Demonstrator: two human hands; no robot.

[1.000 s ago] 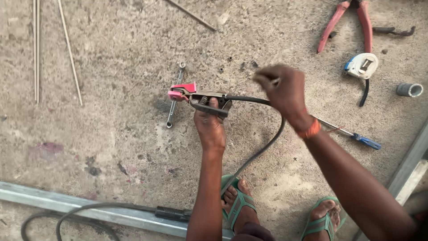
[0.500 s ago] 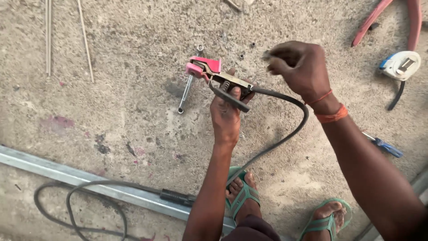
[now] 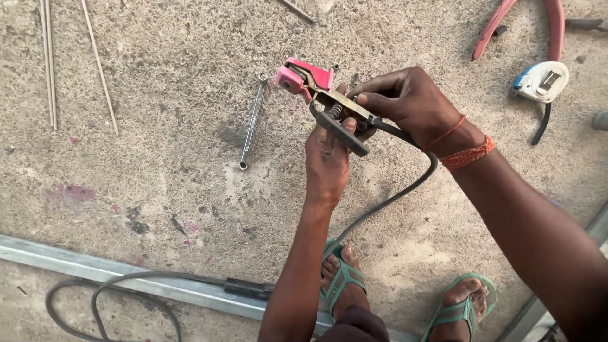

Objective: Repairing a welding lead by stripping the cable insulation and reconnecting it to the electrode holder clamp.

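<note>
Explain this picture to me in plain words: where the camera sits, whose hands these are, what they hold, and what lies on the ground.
The camera is worn on a person's head and looks down, so the two arms reaching in from the bottom are that person's own. Their feet in green sandals show below.

Both hands hold one tool: a metal clamp with a pink tip and a visible spring, with a dark cable running from it down toward the feet. The left hand grips it from underneath; the right hand, with orange thread at the wrist, holds it from above where the cable joins.

On the rough concrete floor lie a slim spanner, thin metal rods, a white and blue tape measure, large red-handled cutters, and a long metal bar with another cable looping over it.
</note>
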